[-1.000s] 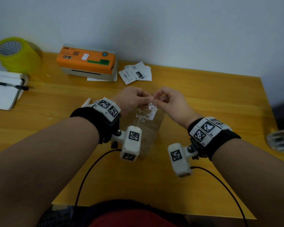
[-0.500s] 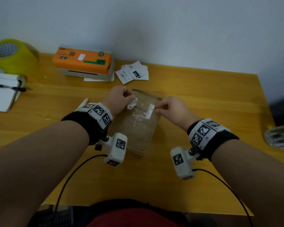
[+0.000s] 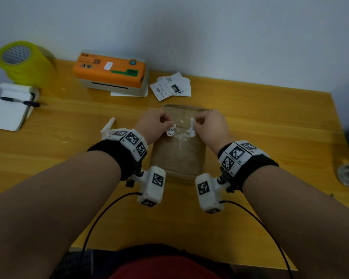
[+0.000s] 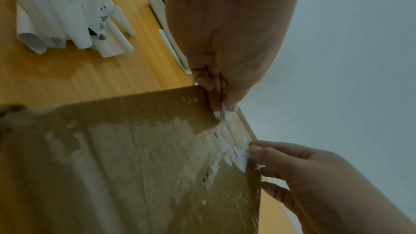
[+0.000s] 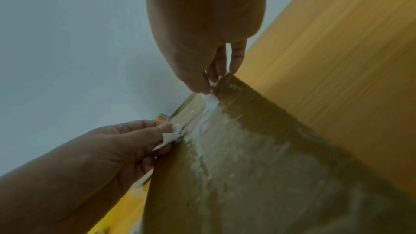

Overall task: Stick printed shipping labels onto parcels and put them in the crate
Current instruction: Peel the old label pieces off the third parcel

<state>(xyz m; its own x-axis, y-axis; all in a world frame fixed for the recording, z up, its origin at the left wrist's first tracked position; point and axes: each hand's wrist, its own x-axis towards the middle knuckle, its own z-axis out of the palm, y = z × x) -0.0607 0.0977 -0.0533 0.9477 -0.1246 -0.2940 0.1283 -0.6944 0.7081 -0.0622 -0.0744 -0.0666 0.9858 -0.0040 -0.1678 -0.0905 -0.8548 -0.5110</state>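
Two hands work over the brown parcel (image 3: 178,152) lying flat mid-table in the head view: the left hand (image 3: 152,125) pinches a curled label scrap (image 3: 171,130), the right hand (image 3: 211,125) pinches another white strip (image 3: 192,127), likely to spread it over the parcel. Left wrist view adds white paper residue (image 4: 225,147) on the cardboard and spare labels (image 4: 67,24) far left. Right wrist view confirms both pinches from beneath; no crate shows anywhere.

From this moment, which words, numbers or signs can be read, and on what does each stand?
Printer: two characters and a QR-like sticker, too blurred to read.
Loose labels: barcode and a dark box with digits, unreadable.
Wristbands: square black-and-white markers, no words.
Parcel: no text.
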